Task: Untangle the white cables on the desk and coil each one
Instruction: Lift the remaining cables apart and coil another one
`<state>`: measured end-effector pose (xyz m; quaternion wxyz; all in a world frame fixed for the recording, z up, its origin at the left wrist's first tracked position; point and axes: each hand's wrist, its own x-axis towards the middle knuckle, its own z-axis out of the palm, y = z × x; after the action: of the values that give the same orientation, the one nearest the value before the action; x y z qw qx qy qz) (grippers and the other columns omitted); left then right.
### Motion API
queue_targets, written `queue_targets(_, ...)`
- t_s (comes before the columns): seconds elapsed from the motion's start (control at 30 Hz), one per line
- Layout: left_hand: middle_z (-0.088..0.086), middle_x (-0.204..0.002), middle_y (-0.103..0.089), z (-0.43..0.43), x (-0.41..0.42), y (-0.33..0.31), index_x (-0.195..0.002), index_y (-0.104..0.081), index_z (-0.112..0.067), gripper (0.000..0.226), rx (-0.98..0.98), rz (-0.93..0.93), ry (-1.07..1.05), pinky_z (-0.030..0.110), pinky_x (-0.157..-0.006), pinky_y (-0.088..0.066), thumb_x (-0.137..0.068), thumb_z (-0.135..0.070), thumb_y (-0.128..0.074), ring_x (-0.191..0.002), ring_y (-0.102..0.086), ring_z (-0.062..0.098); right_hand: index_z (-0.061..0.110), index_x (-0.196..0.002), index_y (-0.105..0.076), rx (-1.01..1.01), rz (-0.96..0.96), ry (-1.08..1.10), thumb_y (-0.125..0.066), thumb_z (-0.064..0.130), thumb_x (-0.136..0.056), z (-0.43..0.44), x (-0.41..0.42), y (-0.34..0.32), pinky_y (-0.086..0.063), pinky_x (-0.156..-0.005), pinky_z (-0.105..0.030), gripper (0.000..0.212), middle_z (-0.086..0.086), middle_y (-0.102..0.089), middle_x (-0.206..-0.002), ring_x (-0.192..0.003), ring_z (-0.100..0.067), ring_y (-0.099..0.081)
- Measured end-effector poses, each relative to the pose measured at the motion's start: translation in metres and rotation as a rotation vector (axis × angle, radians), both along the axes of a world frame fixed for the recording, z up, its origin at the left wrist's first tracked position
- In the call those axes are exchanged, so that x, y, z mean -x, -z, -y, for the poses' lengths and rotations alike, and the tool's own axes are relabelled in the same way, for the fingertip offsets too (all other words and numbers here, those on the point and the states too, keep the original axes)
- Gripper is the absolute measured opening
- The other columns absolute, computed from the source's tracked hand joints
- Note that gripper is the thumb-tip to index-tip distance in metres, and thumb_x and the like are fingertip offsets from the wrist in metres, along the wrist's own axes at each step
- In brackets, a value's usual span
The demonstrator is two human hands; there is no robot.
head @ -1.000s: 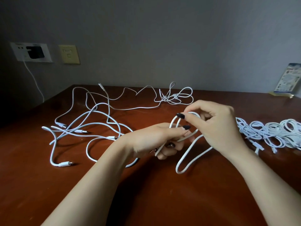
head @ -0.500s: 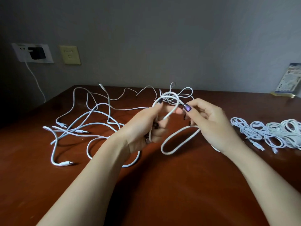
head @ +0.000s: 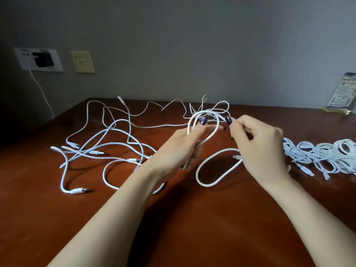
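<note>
A single head-worn view looks from the near side of the brown wooden bench (head: 212,224), facing forward and down across its top to the grey wall (head: 192,45) rising behind its far edge. It sits close: both bare forearms run in from the bottom corners, and the left grip (head: 179,149) and right grip (head: 260,149) meet on a white cable (head: 217,128) over the bench's middle. The wide angle also takes in the wall socket (head: 38,59) above the bench's far left corner and the coiled cables (head: 323,157) on its right side.
</note>
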<state>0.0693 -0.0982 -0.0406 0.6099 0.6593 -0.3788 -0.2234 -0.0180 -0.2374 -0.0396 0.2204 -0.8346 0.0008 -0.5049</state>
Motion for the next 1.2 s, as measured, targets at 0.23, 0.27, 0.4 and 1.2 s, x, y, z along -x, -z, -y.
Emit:
queue_targets(0.23, 0.002, -0.051, -0.023, 0.009, 0.012, 0.006, -0.093, -0.07, -0.031, 0.018, 0.209, -0.185, 0.038, 0.013, -0.036, -0.023, -0.09, -0.035, -0.053, -0.038, -0.021, 0.012, 0.01, -0.055, -0.053, -0.039, -0.042, -0.028, -0.056, 0.015, -0.091, -0.004, 0.002, 0.001, -0.024, -0.047, -0.008, 0.037, 0.009, -0.032, -0.041, -0.044, -0.009, -0.037)
queue_targets(0.27, 0.002, -0.05, -0.024, 0.01, 0.013, 0.006, -0.093, -0.07, -0.03, 0.017, 0.226, -0.214, 0.024, 0.013, -0.035, -0.023, -0.088, -0.035, -0.055, -0.037, -0.022, 0.011, 0.012, -0.055, -0.054, -0.026, -0.041, -0.028, -0.056, 0.015, -0.091, -0.004, 0.002, 0.003, -0.024, -0.046, -0.008, 0.036, 0.011, -0.031, -0.04, -0.043, -0.007, -0.038)
queue_targets(0.4, 0.001, -0.048, -0.024, 0.012, 0.011, 0.011, -0.096, -0.07, -0.022, 0.015, 0.266, -0.229, -0.046, 0.015, -0.034, -0.022, -0.091, -0.027, -0.057, -0.038, -0.02, 0.011, 0.017, -0.057, -0.052, 0.021, -0.059, 0.026, -0.047, 0.029, -0.092, -0.005, -0.004, 0.009, -0.025, -0.044, -0.017, 0.037, 0.01, -0.028, -0.038, -0.042, -0.011, -0.038)
queue_targets(1.2, -0.011, -0.043, -0.031, 0.005, 0.006, 0.005, -0.086, -0.072, -0.018, 0.021, 0.336, -0.038, -0.208, 0.018, -0.038, -0.022, -0.09, -0.032, -0.058, -0.037, -0.026, 0.006, 0.031, -0.059, -0.045, -0.05, -0.286, -0.062, -0.037, 0.027, -0.093, -0.014, -0.007, 0.016, -0.042, -0.048, -0.04, 0.035, 0.006, -0.036, -0.037, -0.041, -0.018, -0.042)
